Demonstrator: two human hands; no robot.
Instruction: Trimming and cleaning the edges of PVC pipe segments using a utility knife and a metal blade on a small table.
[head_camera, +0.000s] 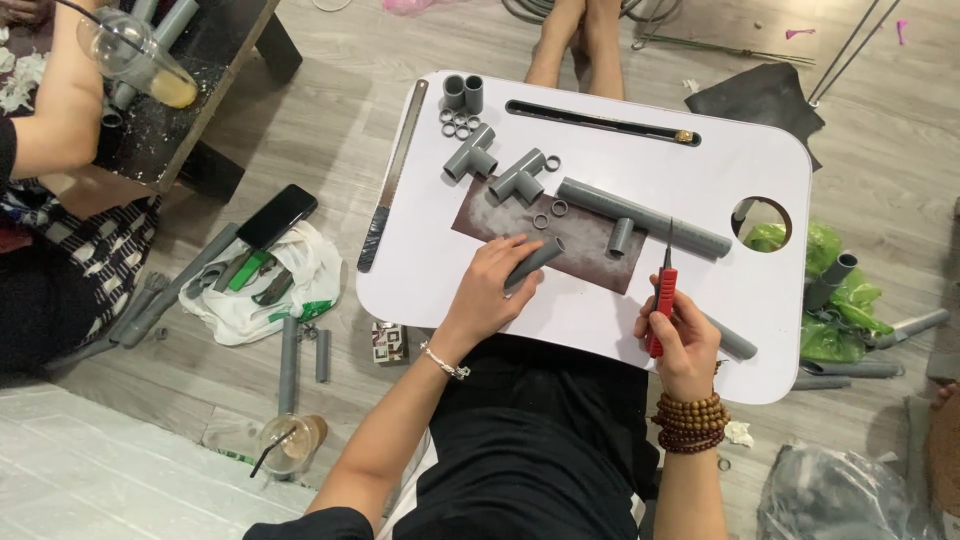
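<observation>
A person in black clothes is sitting on the floor at a low white lap table (760, 300), working on grey plastic pipe pieces. The left hand (490, 285) is curling its fingers around a short grey pipe (535, 260), holding it slanted on a dark brown mat (590, 250) near the table's middle. The right hand (680, 340), with wooden bead bracelets (690, 420) on the wrist, is gripping a red-handled knife (662, 300) upright, its thin blade pointing away from the body and lying just short of a long grey pipe (645, 215) with a branch fitting. Another grey pipe (735, 342) is lying beside the right hand near the table's front edge. Toward the far side, 2 T-shaped fittings (500, 170) are sitting among several small grey rings (458, 125), with 2 short sleeves (463, 92) standing at the corner. A long saw blade (392, 180) is resting along the table's left edge. On the floor to the left, a phone (277, 215) is lying on a white bag (290, 280), near more pipes and an iced drink cup (290, 445). Another person's arm (60, 110) is showing at the top left.
</observation>
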